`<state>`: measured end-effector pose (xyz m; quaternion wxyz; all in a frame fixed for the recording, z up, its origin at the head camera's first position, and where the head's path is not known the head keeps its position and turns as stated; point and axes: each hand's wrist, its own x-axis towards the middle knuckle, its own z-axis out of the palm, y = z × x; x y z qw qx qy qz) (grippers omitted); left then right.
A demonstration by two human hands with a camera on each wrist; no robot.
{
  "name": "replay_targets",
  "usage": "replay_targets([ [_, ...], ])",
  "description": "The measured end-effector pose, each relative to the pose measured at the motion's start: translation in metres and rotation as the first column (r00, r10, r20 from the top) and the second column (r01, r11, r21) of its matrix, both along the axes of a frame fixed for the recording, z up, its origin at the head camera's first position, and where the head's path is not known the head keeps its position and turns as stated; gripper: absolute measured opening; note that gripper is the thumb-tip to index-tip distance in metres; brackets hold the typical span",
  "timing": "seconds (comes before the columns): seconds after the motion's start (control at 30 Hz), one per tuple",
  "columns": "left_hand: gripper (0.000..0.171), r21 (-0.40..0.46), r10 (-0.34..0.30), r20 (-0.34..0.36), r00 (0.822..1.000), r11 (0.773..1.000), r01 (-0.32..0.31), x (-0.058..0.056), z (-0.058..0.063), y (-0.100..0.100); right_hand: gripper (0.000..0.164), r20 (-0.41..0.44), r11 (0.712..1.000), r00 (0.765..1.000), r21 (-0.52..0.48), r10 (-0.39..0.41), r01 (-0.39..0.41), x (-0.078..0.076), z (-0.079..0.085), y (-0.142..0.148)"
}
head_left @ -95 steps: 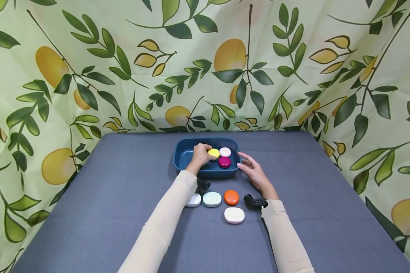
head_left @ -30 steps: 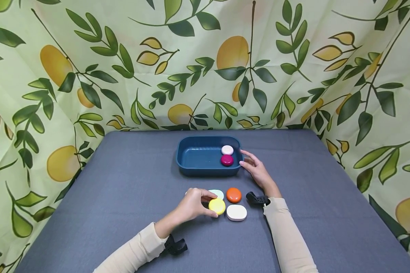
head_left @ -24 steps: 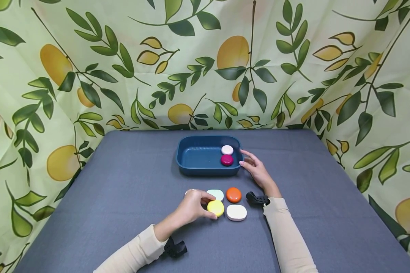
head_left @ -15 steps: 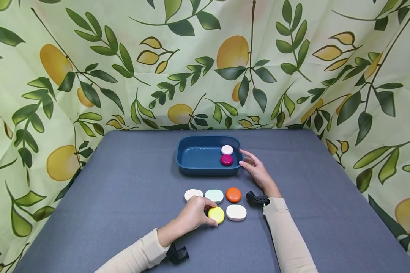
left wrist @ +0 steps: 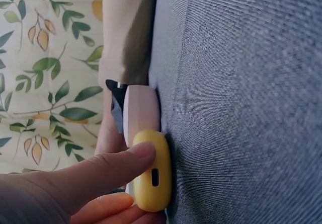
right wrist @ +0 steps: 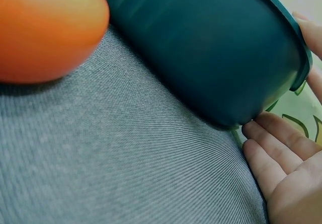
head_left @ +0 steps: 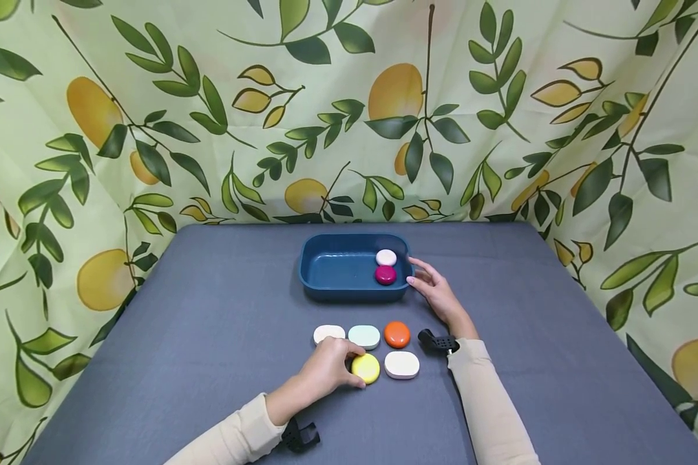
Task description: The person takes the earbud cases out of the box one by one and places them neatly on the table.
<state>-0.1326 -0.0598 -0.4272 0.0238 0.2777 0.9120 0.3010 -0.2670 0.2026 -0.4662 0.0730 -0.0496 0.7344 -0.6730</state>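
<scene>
My left hand pinches a round yellow earbud charging case between thumb and fingers, close over the grey cloth. In the left wrist view the yellow case stands on edge to the camera, its charging port showing and my thumb pressed on its face. My right hand touches the right end of a dark blue bin, fingers extended. In the right wrist view several fingertips meet the bin wall near its base. Inside the bin lie a pale pink case and a magenta case.
Right of the yellow case sits a white oval case. Behind them are a speckled white case, partly covered by my left hand, a mint case and an orange round case. A leaf-patterned curtain borders the table.
My left hand has taken the yellow case out of the bin, brought it toward me and lowered it left of the white oval case. My right hand has stayed at the bin.
</scene>
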Motion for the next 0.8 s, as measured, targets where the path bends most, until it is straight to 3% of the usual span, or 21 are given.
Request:
replay_targets([
  [0.33,0.042,-0.019,0.048,-0.018,0.999,0.999,-0.049,0.001,0.006,-0.002,0.057,0.007,1.0,1.0,-0.027,0.004,-0.004,-0.001,-0.002,0.002],
  [0.47,0.041,-0.003,0.051,0.025,0.998,0.999,-0.051,-0.004,0.015,-0.006,0.057,0.01,1.0,1.0,-0.023,0.008,-0.008,-0.002,-0.001,0.003],
  [0.57,0.039,0.089,0.018,0.117,0.993,0.996,-0.029,-0.012,0.024,-0.01,0.057,0.005,1.0,1.0,-0.027,0.014,-0.013,-0.002,-0.002,0.003],
  [0.67,0.039,0.215,-0.065,0.181,0.981,0.976,0.025,-0.025,0.032,-0.013,0.057,0.0,1.0,1.0,-0.019,0.012,-0.012,-0.002,-0.003,0.003],
  [0.8,0.04,0.302,-0.139,0.14,0.98,0.949,0.091,-0.048,0.036,-0.013,0.057,-0.002,1.0,1.0,-0.001,0.007,-0.007,-0.001,-0.004,0.002],
])
